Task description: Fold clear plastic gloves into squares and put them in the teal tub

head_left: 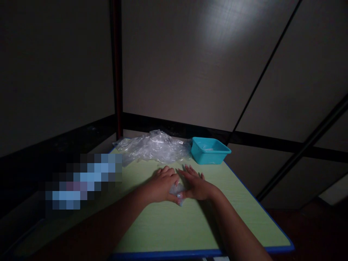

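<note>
Left hand (166,185) pinches a packet (176,189); spread right hand (198,185) touches it. Wrap (159,148) and a tub (210,157) crowd the table's (168,232) far edge.

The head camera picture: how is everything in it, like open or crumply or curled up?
Small clear plastic: between the hands, partly hidden
Left hand: fingers curled, at the small plastic
Right hand: fingers spread, thumb by the small plastic
Big plastic sheeting: crumpled, heaped
Teal basket: upright, open-topped, something pale inside
Table: standing under it all
</note>
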### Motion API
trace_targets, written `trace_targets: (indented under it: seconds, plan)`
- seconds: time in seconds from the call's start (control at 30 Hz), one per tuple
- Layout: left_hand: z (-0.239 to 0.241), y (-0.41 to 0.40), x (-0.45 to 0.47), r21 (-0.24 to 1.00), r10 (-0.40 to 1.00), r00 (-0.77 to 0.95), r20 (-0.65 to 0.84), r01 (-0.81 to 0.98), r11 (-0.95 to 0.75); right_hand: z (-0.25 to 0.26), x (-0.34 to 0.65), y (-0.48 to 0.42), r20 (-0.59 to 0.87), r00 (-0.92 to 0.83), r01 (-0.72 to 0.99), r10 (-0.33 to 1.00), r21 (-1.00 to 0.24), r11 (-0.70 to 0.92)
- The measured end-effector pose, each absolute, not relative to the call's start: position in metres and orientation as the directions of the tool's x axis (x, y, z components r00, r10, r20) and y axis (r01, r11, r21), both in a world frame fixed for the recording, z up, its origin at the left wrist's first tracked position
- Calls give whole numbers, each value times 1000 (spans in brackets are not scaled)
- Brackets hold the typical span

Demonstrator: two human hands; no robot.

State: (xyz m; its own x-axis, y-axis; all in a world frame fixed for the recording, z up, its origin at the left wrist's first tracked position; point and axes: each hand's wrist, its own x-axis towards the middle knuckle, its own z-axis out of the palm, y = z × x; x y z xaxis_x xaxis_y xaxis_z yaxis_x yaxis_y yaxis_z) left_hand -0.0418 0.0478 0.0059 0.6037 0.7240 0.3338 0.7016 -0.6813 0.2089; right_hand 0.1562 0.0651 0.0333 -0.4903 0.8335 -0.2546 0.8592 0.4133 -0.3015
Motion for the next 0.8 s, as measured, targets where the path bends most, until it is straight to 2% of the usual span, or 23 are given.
trace_targets:
  seconds: [0.17,0.43,0.67,0.8]
  plan:
    - [6,48,-42,228,728,595,340,699,-678,30,157,67,-270,-446,886,853,-269,379]
    - [8,45,-42,182,752,559,351,747,-640,28,152,66,-271,-398,912,876,-219,347]
    - [9,43,-38,170,758,526,385,767,-619,14,150,76,-106,-251,965,962,-107,240]
    - [8,44,-37,188,742,533,407,746,-639,9,149,79,-73,-220,973,973,-80,215]
